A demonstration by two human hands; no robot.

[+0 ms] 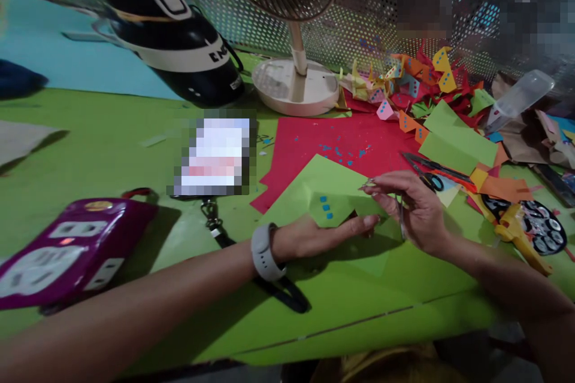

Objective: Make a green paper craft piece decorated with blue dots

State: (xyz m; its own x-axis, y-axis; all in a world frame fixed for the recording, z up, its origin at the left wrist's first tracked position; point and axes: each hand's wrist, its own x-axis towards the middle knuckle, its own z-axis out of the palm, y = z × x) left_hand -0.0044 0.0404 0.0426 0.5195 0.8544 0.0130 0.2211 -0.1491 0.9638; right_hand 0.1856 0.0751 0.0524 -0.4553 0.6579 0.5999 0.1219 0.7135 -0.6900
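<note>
My left hand [323, 236], with a grey band at the wrist, holds a folded light green paper [341, 176] between thumb and fingers. Three small blue squares [326, 207] show in a row on the paper's folded part. Most of the left fingers are hidden beneath it. Close to the paper's right corner, my right hand [415, 209] is closed, with thumb and fingertips pinched together. A thin silvery tool [402, 221] sticks out below the right palm; its kind cannot be made out. Under the hands lies a red sheet [296, 137] dotted with tiny blue bits [344, 152].
Scissors [426, 170] and a yellow-handled tool [521, 233] lie right, near folded coloured paper pieces [413, 81]. A fan [299, 93] and dark bottle [179, 48] stand behind. Left are a blurred-out phone [215, 155] and a purple power socket box [76, 245].
</note>
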